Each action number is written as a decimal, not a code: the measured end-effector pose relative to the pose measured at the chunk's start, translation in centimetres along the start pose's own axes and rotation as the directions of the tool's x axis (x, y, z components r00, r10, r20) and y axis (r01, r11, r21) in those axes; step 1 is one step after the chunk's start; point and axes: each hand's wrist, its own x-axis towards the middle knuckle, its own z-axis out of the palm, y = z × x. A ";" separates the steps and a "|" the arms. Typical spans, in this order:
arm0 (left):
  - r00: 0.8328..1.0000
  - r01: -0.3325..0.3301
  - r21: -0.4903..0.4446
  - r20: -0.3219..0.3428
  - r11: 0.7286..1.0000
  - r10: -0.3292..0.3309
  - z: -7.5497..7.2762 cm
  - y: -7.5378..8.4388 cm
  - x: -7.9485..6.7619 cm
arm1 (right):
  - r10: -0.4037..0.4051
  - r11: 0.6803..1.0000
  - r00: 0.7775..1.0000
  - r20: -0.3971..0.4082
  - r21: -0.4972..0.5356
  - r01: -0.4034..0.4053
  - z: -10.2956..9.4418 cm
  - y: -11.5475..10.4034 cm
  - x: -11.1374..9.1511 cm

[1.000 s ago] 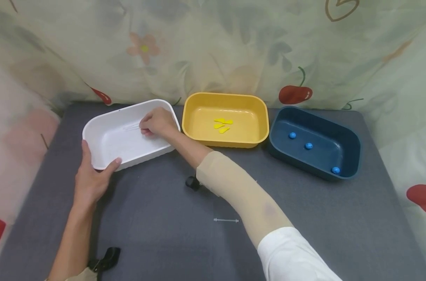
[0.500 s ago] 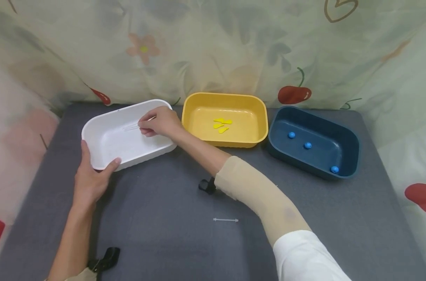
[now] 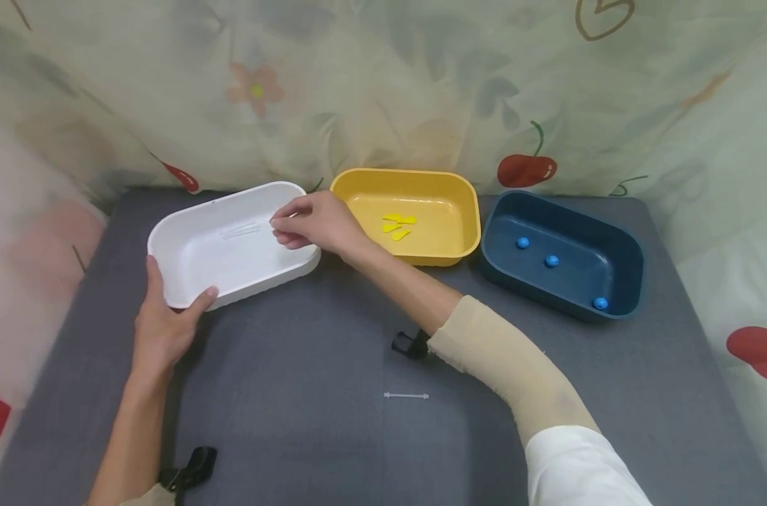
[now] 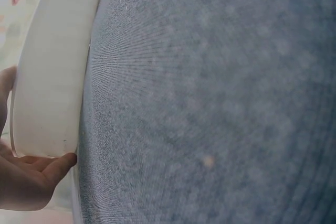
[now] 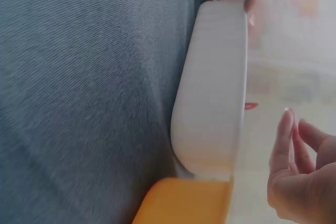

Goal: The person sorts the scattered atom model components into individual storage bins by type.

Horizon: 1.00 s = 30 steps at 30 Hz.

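A white bin point(image 3: 232, 260) stands at the left, with thin clear sticks point(image 3: 241, 230) lying on its floor. My left hand point(image 3: 165, 327) grips the bin's near left corner, thumb at the front side and fingers at the left end. Over the bin's right end is my right hand point(image 3: 320, 223). Its thumb and fingertips pinch a thin clear stick, of which only a small pale tip point(image 5: 287, 109) shows in the right wrist view; the rest is hidden by the fingers.
A yellow bin point(image 3: 405, 176) with several small yellow pieces point(image 3: 399, 226) stands in the middle. At the right, a dark blue bin point(image 3: 573, 288) holds blue beads point(image 3: 551, 261). A short clear rod with wider ends point(image 3: 406, 396) lies on the grey tabletop point(image 3: 295, 422).
My right hand has moved right and slightly up, from inside the white bin to over its right end, its forearm swinging right. My left hand stays at the bin's corner.
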 end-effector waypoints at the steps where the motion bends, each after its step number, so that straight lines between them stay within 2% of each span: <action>1: 1.000 0.001 -0.002 0.002 1.000 -0.001 0.0 0.0 0.0 | -0.010 1.000 1.000 -0.003 0.012 0.010 -0.2 0.1 -0.4; 10: 1.000 -0.009 -0.001 0.000 1.000 0.009 0.0 0.0 0.0 | -0.060 0.998 0.998 -0.032 -0.018 0.060 -2.5 0.8 -4.2; 14: 1.000 -0.005 0.001 0.004 1.000 0.005 0.1 -0.1 0.1 | -0.085 0.996 0.996 -0.013 -0.024 0.085 -3.3 1.1 -5.7; 18: 1.000 0.005 0.003 0.011 1.000 -0.005 0.2 -0.2 0.1 | -0.087 0.995 0.996 -0.010 -0.059 0.086 -4.0 1.3 -7.1; 24: 1.000 0.003 -0.007 0.010 1.000 -0.003 0.2 -0.3 0.2 | -0.091 0.983 0.995 -0.034 -0.165 0.084 -5.2 2.1 -9.4; 30: 1.000 0.004 -0.015 0.015 1.000 -0.004 0.2 -0.4 0.3 | -0.091 0.974 0.996 -0.013 -0.209 0.086 -6.3 3.7 -11.6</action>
